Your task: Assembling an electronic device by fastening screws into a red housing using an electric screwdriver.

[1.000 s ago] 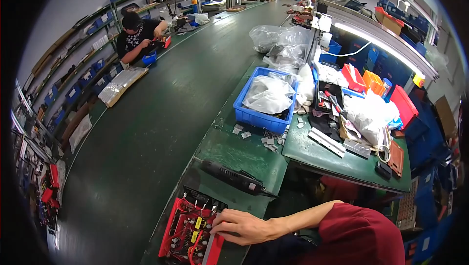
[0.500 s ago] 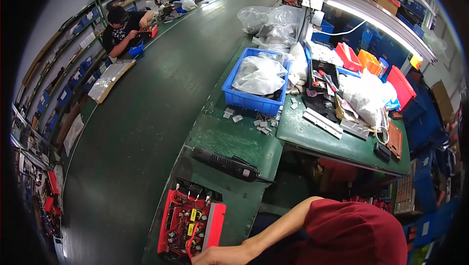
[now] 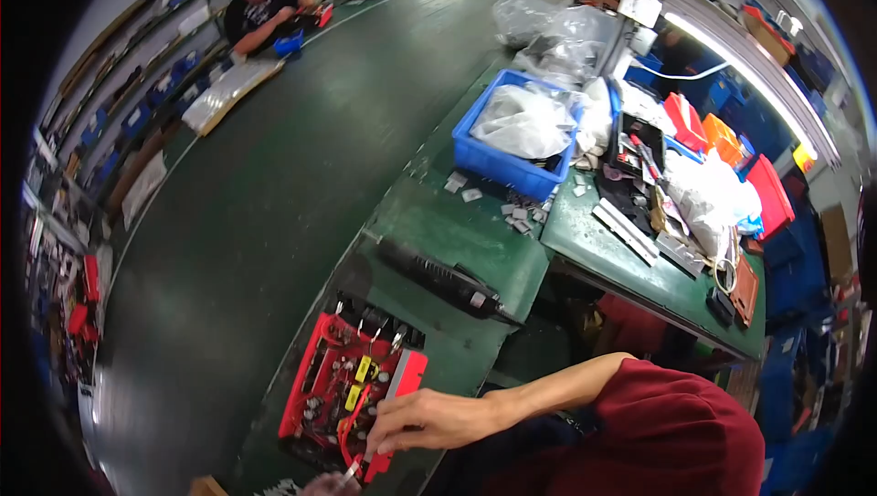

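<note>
An open red electronic unit [image 3: 322, 388] lies on the green bench, its circuit board, red wires and yellow parts showing. Over its near right corner reaches my right hand [image 3: 431, 419], fingers bent down and pinched together; what they hold is too small to make out. My left hand [image 3: 329, 485] shows only in part at the lower edge, blurred, beside the unit's near end. Between the two hands is a small pale strip [image 3: 351, 472], and I cannot tell which hand has it. Beyond the unit rests a black electric screwdriver [image 3: 440, 279].
A blue crate [image 3: 507, 165] with plastic bags stands farther up the bench, small grey metal pieces [image 3: 521, 216] beside it. At right, a side table [image 3: 585, 233] carries tools, bags and red and orange bins. Across the long bench sits another person [image 3: 265, 12].
My right hand has moved up and over the unit's near right corner. My left hand has come into view at the lower edge. The whole view has shifted.
</note>
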Action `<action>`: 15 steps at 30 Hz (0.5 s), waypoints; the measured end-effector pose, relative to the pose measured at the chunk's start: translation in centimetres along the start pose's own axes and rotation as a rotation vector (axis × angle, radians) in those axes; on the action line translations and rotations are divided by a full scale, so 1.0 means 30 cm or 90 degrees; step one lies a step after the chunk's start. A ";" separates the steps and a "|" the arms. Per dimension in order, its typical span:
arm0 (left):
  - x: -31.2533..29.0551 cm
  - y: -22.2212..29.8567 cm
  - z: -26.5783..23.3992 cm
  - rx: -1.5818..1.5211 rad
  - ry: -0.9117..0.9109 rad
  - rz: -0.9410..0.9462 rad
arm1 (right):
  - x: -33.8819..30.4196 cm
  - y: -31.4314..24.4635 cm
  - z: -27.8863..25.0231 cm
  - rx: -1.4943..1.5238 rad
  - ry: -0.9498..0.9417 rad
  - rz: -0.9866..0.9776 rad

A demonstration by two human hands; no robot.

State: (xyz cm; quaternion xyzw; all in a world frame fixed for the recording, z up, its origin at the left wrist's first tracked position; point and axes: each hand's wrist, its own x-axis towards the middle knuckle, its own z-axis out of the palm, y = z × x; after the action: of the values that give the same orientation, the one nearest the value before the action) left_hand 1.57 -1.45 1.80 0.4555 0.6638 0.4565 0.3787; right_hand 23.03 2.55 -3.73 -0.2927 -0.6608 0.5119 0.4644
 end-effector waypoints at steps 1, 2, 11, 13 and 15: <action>0.016 -0.031 -0.018 -0.072 -0.046 0.029 | 0.002 -0.009 -0.013 0.020 -0.018 0.008; 0.029 -0.049 -0.024 -0.073 -0.079 0.055 | 0.005 -0.014 -0.025 -0.033 -0.020 -0.008; 0.062 -0.052 0.067 -0.210 -0.145 -0.029 | 0.045 -0.049 -0.062 -0.190 -0.028 0.081; 0.059 -0.067 0.059 -0.233 -0.124 -0.033 | 0.058 -0.040 -0.049 -0.192 -0.046 0.090; 0.057 -0.063 0.054 -0.211 -0.136 -0.036 | 0.062 -0.035 -0.046 -0.189 -0.052 0.078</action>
State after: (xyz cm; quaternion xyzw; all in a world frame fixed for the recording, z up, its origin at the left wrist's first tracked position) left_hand 2.05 0.28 -0.63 0.4143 0.5482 0.4977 0.5292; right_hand 23.64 4.40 -2.08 -0.3767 -0.7285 0.4473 0.3567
